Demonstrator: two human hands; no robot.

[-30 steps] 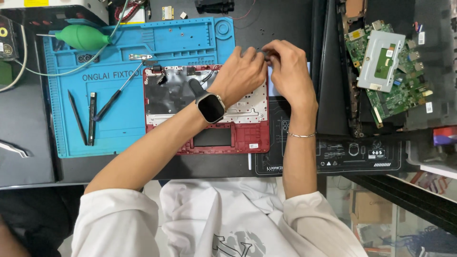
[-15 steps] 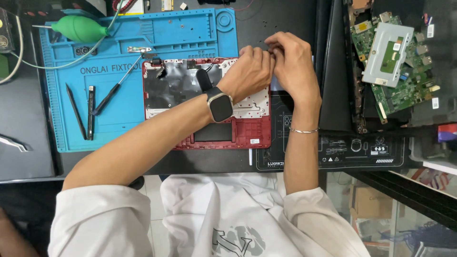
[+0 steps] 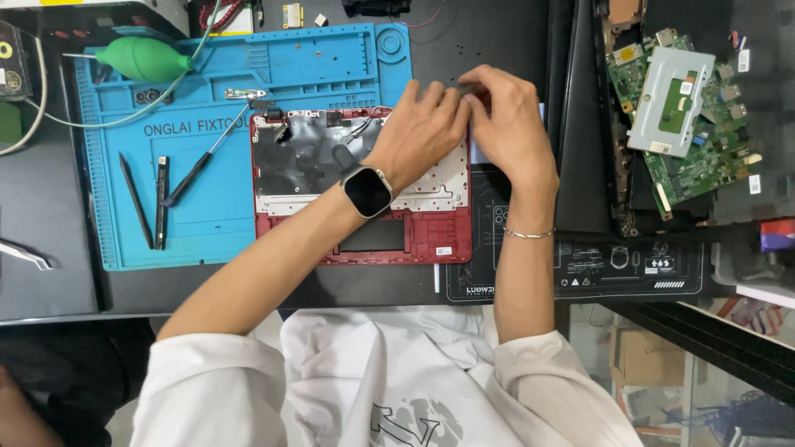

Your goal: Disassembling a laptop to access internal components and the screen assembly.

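A red laptop case (image 3: 431, 240) lies open side up on a blue work mat (image 3: 207, 232), with silver shielding and white keyboard backing inside. My left hand (image 3: 418, 132), smartwatch (image 3: 367, 190) on its wrist, rests on the case's upper right part with its fingers curled at the top edge. My right hand (image 3: 507, 124), a thin bracelet (image 3: 528, 234) on its wrist, meets it there. Its fingertips pinch at the case's top right corner. What lies between the fingertips is hidden.
On the mat lie a green air blower (image 3: 145, 60), a screwdriver (image 3: 203, 161) and two black pry tools (image 3: 149, 203). A green circuit board (image 3: 712, 153) with a metal plate (image 3: 671, 99) sits at right. A black mat (image 3: 580, 265) lies under my right arm. Tweezers (image 3: 25, 252) lie far left.
Both hands stay together at the case's top right corner; only the fingers shift slightly. The view has drifted a little.
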